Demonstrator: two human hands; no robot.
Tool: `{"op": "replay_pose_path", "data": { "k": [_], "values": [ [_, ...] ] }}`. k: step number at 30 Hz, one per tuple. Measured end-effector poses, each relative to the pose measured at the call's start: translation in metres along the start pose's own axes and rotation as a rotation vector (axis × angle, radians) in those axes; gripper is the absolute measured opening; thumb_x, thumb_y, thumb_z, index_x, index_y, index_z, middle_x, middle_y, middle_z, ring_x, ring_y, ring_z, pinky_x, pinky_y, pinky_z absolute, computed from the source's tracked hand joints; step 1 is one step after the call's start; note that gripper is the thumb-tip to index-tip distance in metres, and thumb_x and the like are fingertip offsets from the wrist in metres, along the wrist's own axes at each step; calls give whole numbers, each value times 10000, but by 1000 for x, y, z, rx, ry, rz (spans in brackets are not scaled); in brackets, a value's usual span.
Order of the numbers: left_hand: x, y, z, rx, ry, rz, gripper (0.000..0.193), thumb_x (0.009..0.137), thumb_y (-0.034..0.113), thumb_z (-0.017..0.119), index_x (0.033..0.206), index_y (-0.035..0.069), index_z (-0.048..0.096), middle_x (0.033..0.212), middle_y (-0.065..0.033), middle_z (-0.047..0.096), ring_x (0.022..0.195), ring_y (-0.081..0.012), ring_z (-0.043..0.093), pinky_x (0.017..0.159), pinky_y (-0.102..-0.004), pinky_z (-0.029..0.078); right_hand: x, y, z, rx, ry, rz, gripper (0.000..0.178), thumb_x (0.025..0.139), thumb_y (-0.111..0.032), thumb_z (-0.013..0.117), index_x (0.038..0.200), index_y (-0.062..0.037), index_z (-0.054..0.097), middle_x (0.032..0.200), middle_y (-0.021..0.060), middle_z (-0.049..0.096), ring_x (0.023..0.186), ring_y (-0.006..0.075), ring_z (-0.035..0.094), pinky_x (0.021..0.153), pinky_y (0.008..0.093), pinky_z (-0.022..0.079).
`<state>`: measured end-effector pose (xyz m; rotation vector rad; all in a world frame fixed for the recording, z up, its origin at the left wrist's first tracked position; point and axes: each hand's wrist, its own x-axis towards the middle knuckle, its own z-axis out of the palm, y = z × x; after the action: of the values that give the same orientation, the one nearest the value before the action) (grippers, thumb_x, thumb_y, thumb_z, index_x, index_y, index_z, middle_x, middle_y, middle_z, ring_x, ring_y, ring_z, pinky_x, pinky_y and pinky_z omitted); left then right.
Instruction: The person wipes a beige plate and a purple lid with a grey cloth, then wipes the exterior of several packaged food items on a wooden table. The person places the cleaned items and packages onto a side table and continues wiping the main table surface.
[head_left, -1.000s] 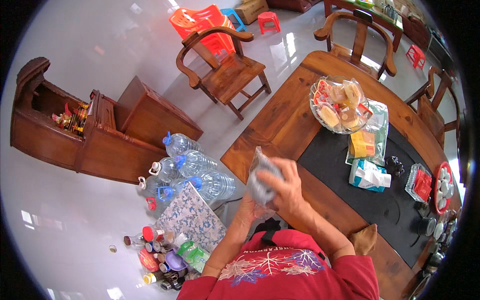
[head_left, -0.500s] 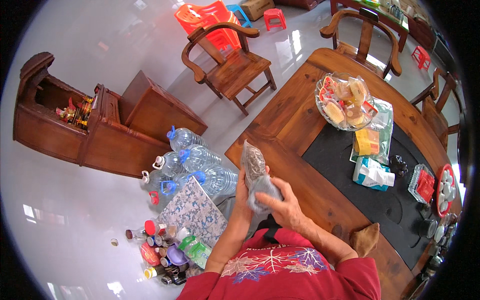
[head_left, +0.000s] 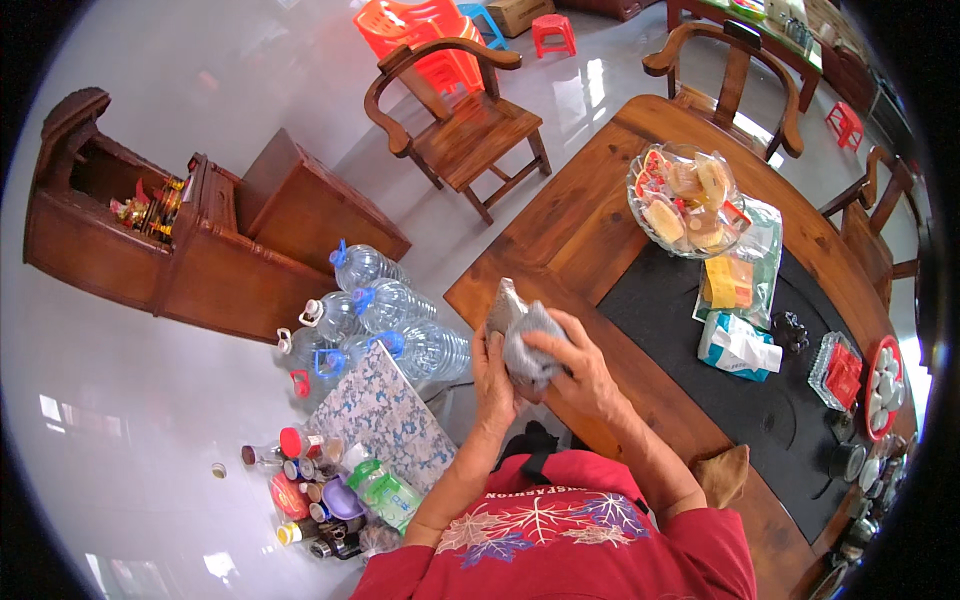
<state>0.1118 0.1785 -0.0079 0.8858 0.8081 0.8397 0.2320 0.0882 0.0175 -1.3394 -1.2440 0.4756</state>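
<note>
My left hand (head_left: 493, 390) is wrapped round a narrow, tapered thing (head_left: 506, 304) that looks like a clear plastic packet with something brown inside. Its tip points away from me, above the near left edge of the wooden table. My right hand (head_left: 583, 368) presses a bunched grey cloth (head_left: 532, 348) against its right side. The cloth hides most of the packet's middle and lower part. Both hands are closed, close together in front of my red shirt. A brown cloth (head_left: 722, 474) lies on the table edge beside my right forearm.
The wooden table (head_left: 570, 255) holds a glass bowl of snacks (head_left: 650, 235), packets, a tissue pack (head_left: 735, 345) and a red tray (head_left: 884, 390). On the floor at left stand large water bottles (head_left: 425, 350), a patterned board (head_left: 385, 430), jars (head_left: 300, 470) and a wooden chair (head_left: 470, 140).
The grey cloth in my right hand has moved up over the packet, covering more of it. The packet's tip has shifted slightly right. My left hand keeps its hold.
</note>
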Motion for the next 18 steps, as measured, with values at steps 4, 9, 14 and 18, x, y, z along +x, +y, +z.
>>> {"op": "replay_pose_path", "data": {
  "k": [4, 9, 14, 18],
  "values": [
    [11, -1, -23, 8, -10, 64, 401, 994, 343, 468, 1278, 67, 404, 1119, -95, 568, 967, -182, 593, 779, -326, 534, -45, -2, 6, 55, -172, 17, 551, 645, 140, 569, 1119, -127, 654, 1308, 203, 432, 1223, 394, 467, 1007, 395, 422],
    [-3, 8, -22, -447, -139, -277, 447, 986, 441, 421, 1212, 71, 526, 1058, -135, 641, 745, -252, 659, 642, -365, 579, -38, -5, -25, 334, -99, 16, 443, 704, 100, 619, 1098, -99, 653, 1219, 163, 526, 1177, 312, 515, 969, 360, 421],
    [2, -13, -17, -501, -241, -405, 488, 963, 450, 463, 1288, 87, 492, 1138, -123, 628, 841, -249, 675, 660, -339, 597, 11, 10, -26, 323, 54, 194, 493, 746, -16, 612, 1231, -36, 529, 1214, 148, 510, 1156, 280, 501, 987, 342, 382],
    [1, -4, -8, -497, -291, -476, 515, 952, 434, 501, 1320, 75, 468, 1240, -91, 573, 1104, -223, 578, 927, -399, 492, 21, 22, -9, 199, 89, 76, 554, 729, -35, 649, 1264, -70, 509, 1178, 161, 529, 1152, 314, 502, 984, 375, 394]
  ]
}}
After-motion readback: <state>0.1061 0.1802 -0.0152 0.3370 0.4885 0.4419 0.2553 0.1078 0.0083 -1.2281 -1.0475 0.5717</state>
